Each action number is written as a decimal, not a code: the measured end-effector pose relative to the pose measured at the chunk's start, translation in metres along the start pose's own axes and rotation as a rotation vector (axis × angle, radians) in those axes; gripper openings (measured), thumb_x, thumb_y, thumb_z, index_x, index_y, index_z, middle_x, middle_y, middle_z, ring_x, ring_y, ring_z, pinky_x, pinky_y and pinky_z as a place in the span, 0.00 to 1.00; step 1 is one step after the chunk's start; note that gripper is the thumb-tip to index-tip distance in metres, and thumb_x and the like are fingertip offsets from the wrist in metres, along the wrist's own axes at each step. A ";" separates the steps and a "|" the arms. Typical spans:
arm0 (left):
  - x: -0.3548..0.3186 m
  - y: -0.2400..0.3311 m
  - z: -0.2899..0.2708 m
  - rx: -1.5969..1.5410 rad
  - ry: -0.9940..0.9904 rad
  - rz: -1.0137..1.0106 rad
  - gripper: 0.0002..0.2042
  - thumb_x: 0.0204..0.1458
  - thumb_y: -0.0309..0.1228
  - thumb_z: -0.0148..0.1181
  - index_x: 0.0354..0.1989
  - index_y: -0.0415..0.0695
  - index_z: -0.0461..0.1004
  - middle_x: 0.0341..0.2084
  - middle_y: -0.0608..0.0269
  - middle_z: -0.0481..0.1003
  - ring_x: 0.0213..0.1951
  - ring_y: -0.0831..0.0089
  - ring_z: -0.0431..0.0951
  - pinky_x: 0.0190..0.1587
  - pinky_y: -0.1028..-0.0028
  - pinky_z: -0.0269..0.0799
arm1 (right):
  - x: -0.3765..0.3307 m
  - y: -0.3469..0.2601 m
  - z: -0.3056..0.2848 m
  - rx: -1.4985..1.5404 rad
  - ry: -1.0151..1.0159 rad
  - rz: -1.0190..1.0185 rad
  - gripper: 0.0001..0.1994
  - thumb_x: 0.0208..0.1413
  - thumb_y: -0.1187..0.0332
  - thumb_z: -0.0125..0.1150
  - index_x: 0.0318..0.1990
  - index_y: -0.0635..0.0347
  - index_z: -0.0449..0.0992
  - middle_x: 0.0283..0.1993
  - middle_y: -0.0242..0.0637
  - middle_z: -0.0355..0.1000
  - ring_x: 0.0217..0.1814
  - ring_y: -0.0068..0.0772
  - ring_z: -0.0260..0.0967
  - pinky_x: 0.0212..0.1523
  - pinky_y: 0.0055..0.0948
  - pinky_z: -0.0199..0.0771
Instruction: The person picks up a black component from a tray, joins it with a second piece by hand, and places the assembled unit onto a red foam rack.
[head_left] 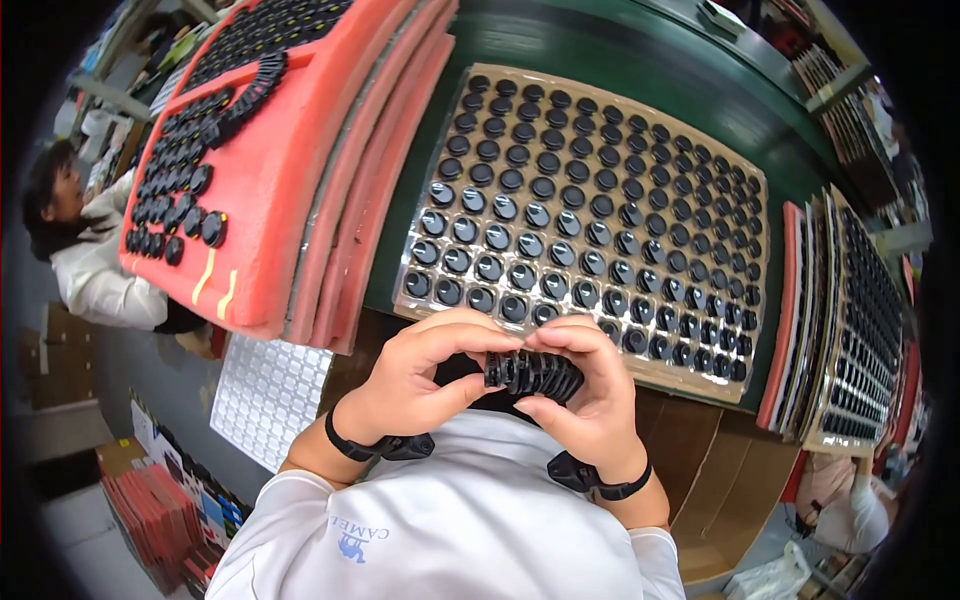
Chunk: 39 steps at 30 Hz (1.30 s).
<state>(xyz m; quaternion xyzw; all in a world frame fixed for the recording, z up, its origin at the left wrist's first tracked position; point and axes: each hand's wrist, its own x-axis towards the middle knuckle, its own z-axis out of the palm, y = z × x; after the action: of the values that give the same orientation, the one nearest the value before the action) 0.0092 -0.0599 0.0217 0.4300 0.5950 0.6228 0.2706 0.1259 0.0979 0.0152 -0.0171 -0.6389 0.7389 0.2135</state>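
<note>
Both hands were at work at a green surface (600, 45) as a person in a white shirt (480, 500) held a short row of black pieces (535, 373), packed side by side, in front of the chest and just off the near edge of a clear tray (690, 380). The left grip (400, 380) was curled partway, its thumb and fingers pinching the row's left end, while the right grip (608, 390) arched around the other end with its thumb below; both had hold of the same row, though the fingers hid its exact count. Behind it, the tray lay filled with rows of round black parts (575, 170), those in the nearer rows showing glossy faces. A slab of red foam (265, 200) rose at left, bearing more black parts, and a stack of loaded trays (790, 330) stood at right. Handling such a row well would seem to call for light, even pressure from both ends, thumbs kept beneath as a support, and fingertips on the edges rather than the faces; too hard a squeeze could buckle the middle, too loose a hold could let a piece slip out.
</note>
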 end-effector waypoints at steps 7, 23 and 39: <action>0.000 0.002 0.005 -0.071 0.019 0.020 0.18 0.42 0.19 0.64 0.44 0.33 0.71 0.38 0.54 0.70 0.41 0.69 0.71 0.45 0.74 0.66 | 0.000 -0.007 -0.007 -0.289 -0.112 -0.072 0.18 0.43 0.75 0.66 0.43 0.68 0.70 0.43 0.43 0.67 0.48 0.35 0.64 0.49 0.29 0.65; 0.023 -0.016 0.013 0.055 0.040 0.116 0.19 0.40 0.18 0.64 0.44 0.37 0.70 0.36 0.56 0.73 0.37 0.66 0.73 0.40 0.73 0.69 | 0.017 0.017 -0.024 -0.485 -0.103 -0.390 0.16 0.45 0.72 0.65 0.42 0.66 0.70 0.36 0.45 0.69 0.35 0.37 0.68 0.35 0.29 0.69; 0.024 -0.020 0.010 -0.062 0.020 0.025 0.17 0.44 0.19 0.62 0.43 0.37 0.65 0.38 0.51 0.68 0.41 0.67 0.71 0.44 0.72 0.68 | 0.007 0.022 -0.026 -0.029 0.013 -0.031 0.17 0.44 0.76 0.66 0.43 0.66 0.69 0.42 0.43 0.67 0.44 0.33 0.67 0.45 0.28 0.67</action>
<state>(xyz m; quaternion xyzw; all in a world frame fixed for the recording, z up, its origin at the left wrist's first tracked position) 0.0029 -0.0312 0.0064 0.4226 0.5728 0.6484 0.2699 0.1202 0.1223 -0.0087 -0.0151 -0.6485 0.7258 0.2289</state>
